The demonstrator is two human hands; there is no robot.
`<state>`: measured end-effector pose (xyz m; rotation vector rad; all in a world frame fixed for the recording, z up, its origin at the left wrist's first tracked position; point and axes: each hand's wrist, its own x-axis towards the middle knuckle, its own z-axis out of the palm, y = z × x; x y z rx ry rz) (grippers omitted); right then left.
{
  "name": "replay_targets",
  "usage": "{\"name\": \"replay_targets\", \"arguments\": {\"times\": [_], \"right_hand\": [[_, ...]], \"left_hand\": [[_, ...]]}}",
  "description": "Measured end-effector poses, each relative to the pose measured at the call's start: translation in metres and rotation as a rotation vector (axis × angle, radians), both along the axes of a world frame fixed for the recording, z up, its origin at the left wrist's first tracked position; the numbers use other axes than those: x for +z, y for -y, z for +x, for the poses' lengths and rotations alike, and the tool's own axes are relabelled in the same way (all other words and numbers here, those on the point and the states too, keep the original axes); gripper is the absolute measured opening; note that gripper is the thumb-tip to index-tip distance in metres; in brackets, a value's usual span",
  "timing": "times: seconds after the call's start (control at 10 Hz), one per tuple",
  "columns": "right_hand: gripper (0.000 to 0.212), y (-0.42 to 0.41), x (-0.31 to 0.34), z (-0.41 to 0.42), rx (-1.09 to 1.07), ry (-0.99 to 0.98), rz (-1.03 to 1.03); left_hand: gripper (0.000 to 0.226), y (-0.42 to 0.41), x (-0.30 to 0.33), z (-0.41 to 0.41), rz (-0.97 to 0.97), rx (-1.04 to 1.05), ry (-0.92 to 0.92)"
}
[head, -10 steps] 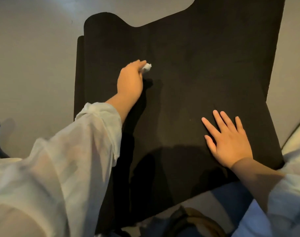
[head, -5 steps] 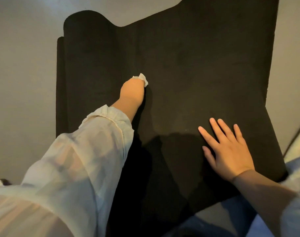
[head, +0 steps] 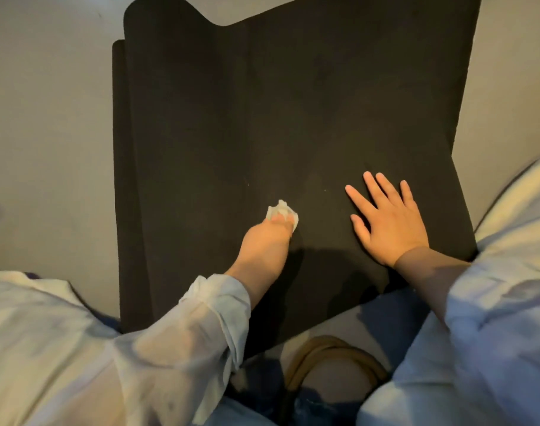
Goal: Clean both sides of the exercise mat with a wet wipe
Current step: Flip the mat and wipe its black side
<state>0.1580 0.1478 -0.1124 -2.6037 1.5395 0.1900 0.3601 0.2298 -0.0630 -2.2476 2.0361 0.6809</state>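
I see the black exercise mat [head: 293, 118] spread on the pale floor [head: 47, 133], its far left corner curled and a second layer's edge showing along its left side. The crumpled white wet wipe [head: 281, 212] sits on the mat's near middle, pressed down under my left hand [head: 267, 241]; that grip is closed round the wipe, fingertips curled into it, with the wad poking out ahead of them. My right hand [head: 388, 222] lies just right of it, apart from the wipe, flat on the mat with fingers straight and spread, holding nothing. Loose pale sleeves [head: 185, 327] cover both forearms. Near the lower edge I make out blue denim and a tan curved strap [head: 333, 345].
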Motion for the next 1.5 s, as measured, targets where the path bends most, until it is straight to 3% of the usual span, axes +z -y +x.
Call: {"name": "replay_targets", "arguments": {"times": [0.2, 0.3, 0.5, 0.7, 0.8, 0.9, 1.0, 1.1, 1.2, 1.3, 1.4, 1.5], "right_hand": [[0.057, -0.003, -0.001, 0.000, 0.002, -0.059, -0.013], [0.053, -0.008, 0.002, 0.002, -0.013, -0.092, 0.008], [0.058, -0.050, 0.009, 0.020, -0.050, -0.075, 0.123], [0.063, -0.105, 0.014, 0.053, -0.069, -0.026, 0.204], [0.065, -0.121, 0.018, 0.060, -0.089, -0.007, 0.215], [0.054, -0.112, 0.029, 0.056, -0.087, 0.075, 0.141], [0.040, -0.086, 0.036, 0.049, -0.014, 0.195, 0.004], [0.042, -0.059, 0.031, 0.042, 0.019, 0.146, -0.055], [0.053, -0.039, 0.018, 0.038, -0.013, -0.027, 0.038], [0.054, -0.032, 0.009, 0.036, -0.002, -0.059, 0.082], [0.054, -0.026, 0.007, 0.037, 0.011, -0.057, 0.105], [0.054, -0.016, 0.007, 0.038, 0.022, -0.072, 0.111]], "left_hand": [[0.048, -0.055, 0.007, -0.019, 0.169, -0.219, 0.020], [0.048, -0.047, 0.017, -0.011, 0.288, -0.213, -0.042], [0.052, -0.053, 0.022, 0.016, 0.395, -0.182, 0.010], [0.052, -0.096, 0.034, 0.049, 0.291, -0.257, 0.091], [0.056, -0.100, 0.026, 0.047, 0.383, -0.257, 0.209], [0.058, -0.104, 0.025, 0.039, 0.371, -0.282, 0.174], [0.050, -0.122, 0.012, 0.040, 0.272, -0.373, 0.087], [0.033, -0.131, 0.006, 0.042, 0.285, -0.409, -0.078], [0.031, -0.113, 0.026, 0.038, 0.092, -0.297, -0.308], [0.041, -0.074, 0.044, 0.045, -0.231, -0.045, -0.312], [0.032, -0.016, 0.045, 0.060, -0.423, 0.250, -0.393], [0.033, 0.043, 0.036, 0.074, -0.499, 0.391, -0.372]]}}
